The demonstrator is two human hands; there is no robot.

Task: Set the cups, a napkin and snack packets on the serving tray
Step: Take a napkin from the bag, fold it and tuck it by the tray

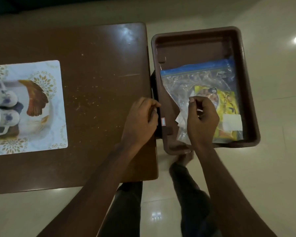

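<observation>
Brown plastic tray point(196, 30), at 3 o'clock of the brown table point(101, 65), holds a clear blue-sealed zip bag point(186, 82) enclosing a yellow snack packet point(227, 103). Right hand point(202, 120) pinches the bag; left hand point(140, 120) curls at the tray's 9 o'clock rim, grasp indeterminate. White floral cups point(2, 117) stand at the table's 9 o'clock.

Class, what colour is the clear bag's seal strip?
The seal strip is blue, head view.

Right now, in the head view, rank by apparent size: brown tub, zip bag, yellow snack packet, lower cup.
1. brown tub
2. zip bag
3. yellow snack packet
4. lower cup, cropped by the frame edge, so unsure
</observation>
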